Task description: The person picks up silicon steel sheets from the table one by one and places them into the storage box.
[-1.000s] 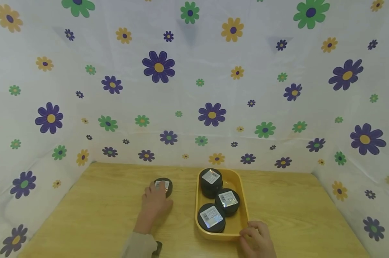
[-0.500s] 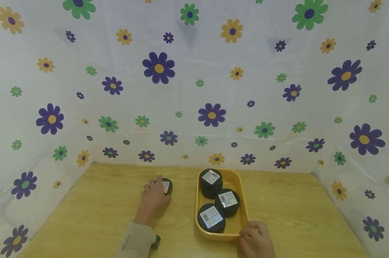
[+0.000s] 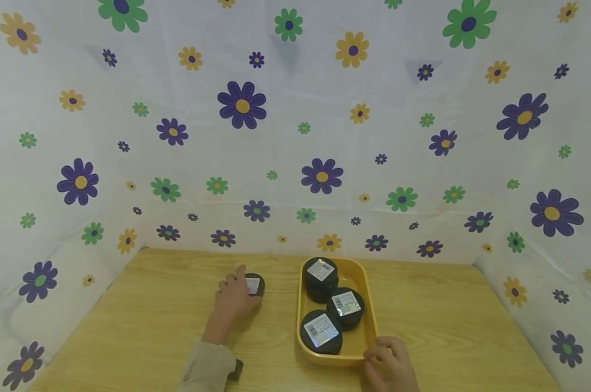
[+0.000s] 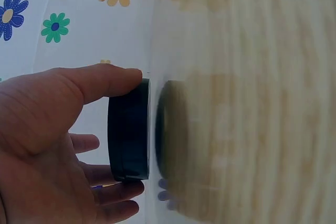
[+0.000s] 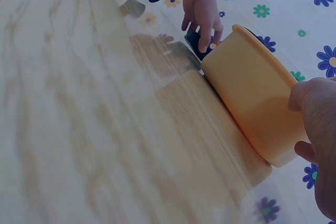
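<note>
My left hand (image 3: 232, 296) is around a low, round black jar (image 3: 256, 285) with a white label on top, left of the tray. In the left wrist view the thumb lies on one side of the jar (image 4: 128, 132) and the fingers reach round the other, close at the tabletop. My right hand (image 3: 392, 362) holds the near right corner of a yellow tray (image 3: 373, 316), fingertips at its rim. Inside the tray are round black jars with labels: a stack (image 3: 321, 280) at the back, one jar (image 3: 346, 307) in the middle, more (image 3: 321, 332) in front.
The wooden table (image 3: 447, 321) extends on both sides of the tray. A white cloth with printed flowers (image 3: 295, 147) stands behind it and along both sides. A dark band (image 3: 235, 370) sits at the left wrist.
My left hand's fingers have shifted from over the jar's top to its left side, and the jar has slid slightly right. The right hand and tray stay put.
</note>
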